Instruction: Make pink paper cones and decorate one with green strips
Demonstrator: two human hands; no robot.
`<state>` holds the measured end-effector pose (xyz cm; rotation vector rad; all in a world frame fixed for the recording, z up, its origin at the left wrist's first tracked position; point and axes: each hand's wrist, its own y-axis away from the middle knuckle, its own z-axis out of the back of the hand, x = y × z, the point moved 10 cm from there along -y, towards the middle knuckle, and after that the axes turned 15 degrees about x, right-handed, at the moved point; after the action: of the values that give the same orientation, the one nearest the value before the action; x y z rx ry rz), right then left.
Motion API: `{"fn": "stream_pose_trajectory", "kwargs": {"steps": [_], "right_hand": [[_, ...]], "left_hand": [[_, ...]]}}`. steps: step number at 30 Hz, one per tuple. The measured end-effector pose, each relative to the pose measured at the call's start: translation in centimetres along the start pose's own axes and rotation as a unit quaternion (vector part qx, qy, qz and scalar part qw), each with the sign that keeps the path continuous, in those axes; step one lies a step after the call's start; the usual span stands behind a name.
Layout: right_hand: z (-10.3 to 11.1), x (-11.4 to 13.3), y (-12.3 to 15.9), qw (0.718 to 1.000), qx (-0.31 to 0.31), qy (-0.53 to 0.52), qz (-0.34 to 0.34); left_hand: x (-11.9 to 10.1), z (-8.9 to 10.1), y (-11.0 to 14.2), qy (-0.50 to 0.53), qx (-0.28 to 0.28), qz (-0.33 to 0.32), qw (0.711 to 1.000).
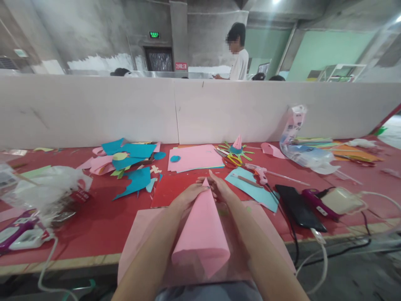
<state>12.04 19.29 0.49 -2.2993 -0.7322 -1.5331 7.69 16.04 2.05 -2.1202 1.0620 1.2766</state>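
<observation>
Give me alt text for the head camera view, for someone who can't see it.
Two bare hands, left and right, hold a pink paper cone near its tip, above a red table. Around it lie paper scraps, scissors, a glue gun and a black phone.

The pink paper cone [203,230] lies between the two hands, its narrow tip pointing away toward the far side of the table [103,225] and its wide, open end, with a pointed flap, nearest the person.
</observation>
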Motion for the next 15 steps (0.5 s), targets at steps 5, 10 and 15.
{"fn": "stream_pose_trajectory", "kwargs": {"steps": [5,10,15], "right_hand": [[0.09,0.45,0.34,0.999,-0.017,0.038,0.005],[0.12,0.65,0.40,0.998,-0.023,0.049,0.014],[0.29,0.38,-0.02,0.999,-0.011,0.040,0.025]], "left_hand": [[0.11,-0.11,-0.17,0.001,0.027,-0.013,1.000],[0.42,0.32,-0.24,-0.001,0.027,-0.010,1.000],[0.60,0.30,-0.09,-0.003,0.021,0.002,1.000]]}}
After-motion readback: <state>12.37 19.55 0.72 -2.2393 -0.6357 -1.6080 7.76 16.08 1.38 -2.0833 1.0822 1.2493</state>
